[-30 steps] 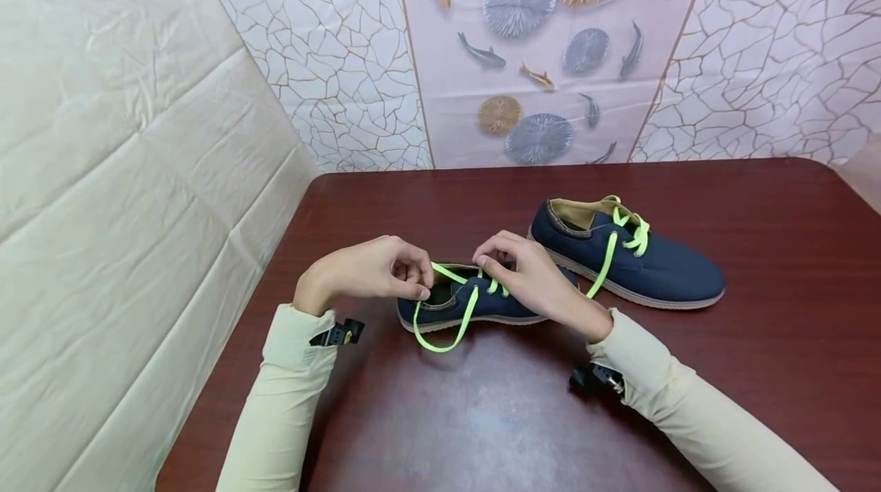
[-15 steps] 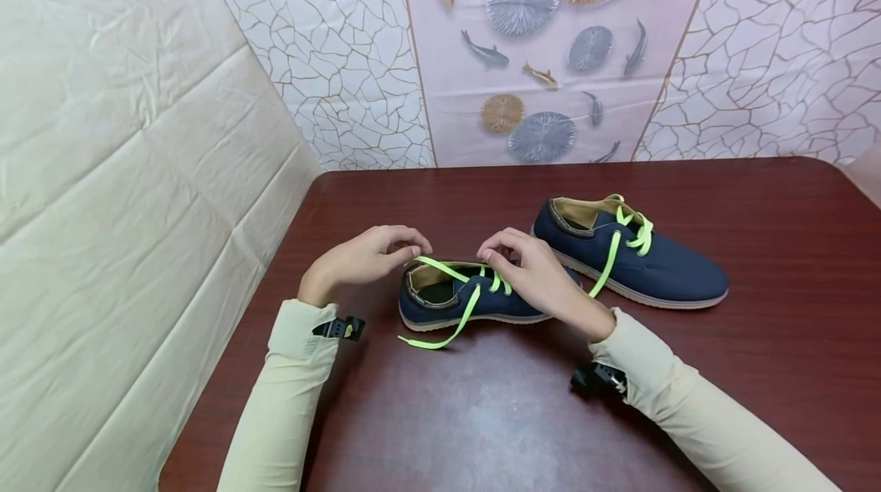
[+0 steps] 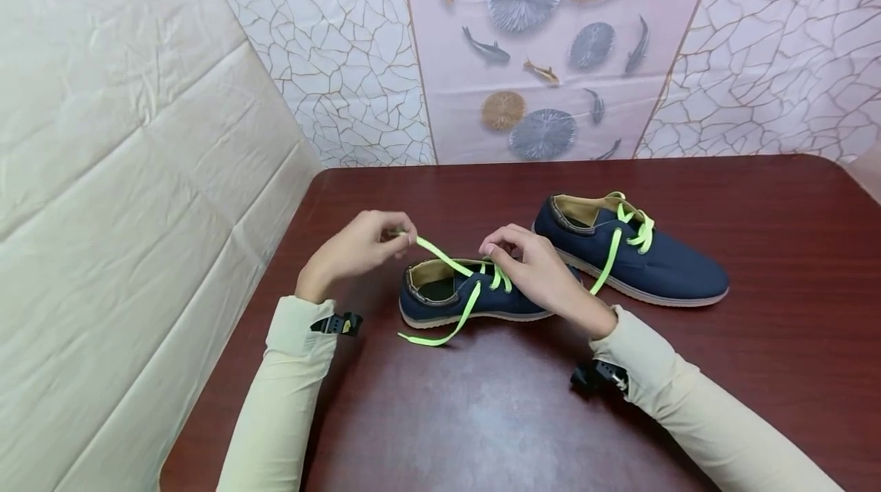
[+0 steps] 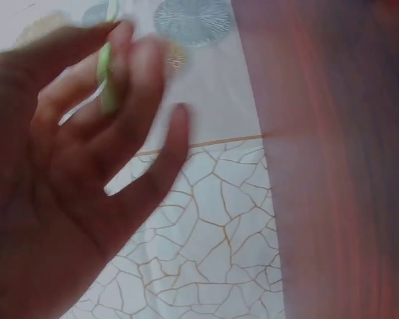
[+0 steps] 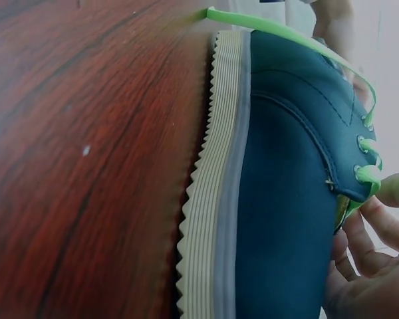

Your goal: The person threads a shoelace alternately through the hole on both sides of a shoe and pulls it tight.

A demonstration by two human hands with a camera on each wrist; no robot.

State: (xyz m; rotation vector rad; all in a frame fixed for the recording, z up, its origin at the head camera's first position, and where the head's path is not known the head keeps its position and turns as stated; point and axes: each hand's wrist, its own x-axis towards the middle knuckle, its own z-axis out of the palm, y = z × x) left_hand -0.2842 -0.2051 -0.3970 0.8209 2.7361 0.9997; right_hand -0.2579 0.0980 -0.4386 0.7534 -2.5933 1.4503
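Observation:
A navy shoe (image 3: 428, 311) with a tan sole lies on the table, toe to the right. My left hand (image 3: 358, 251) pinches one end of its neon-green shoelace (image 3: 443, 258) and holds it up, left of the shoe; the left wrist view shows the lace between blurred fingers (image 4: 130, 86). The other lace end (image 3: 425, 341) trails onto the table on the near side. My right hand (image 3: 540, 274) reaches over the shoe's front, thumb and fingers curled together at the tongue by the laces; the pinched spot is mostly hidden. The right wrist view shows the shoe's side (image 5: 286, 199) close up.
A second navy shoe (image 3: 681, 266), laced in the same green, stands behind and to the right. The dark red table (image 3: 427, 415) meets a patterned wall covering (image 3: 344, 56) at the back and a pale sheet (image 3: 138, 209) on the left.
My left hand has come up and back, letting the near lace end drop to the table, and now lifts the far lace. The right hand has hardly moved.

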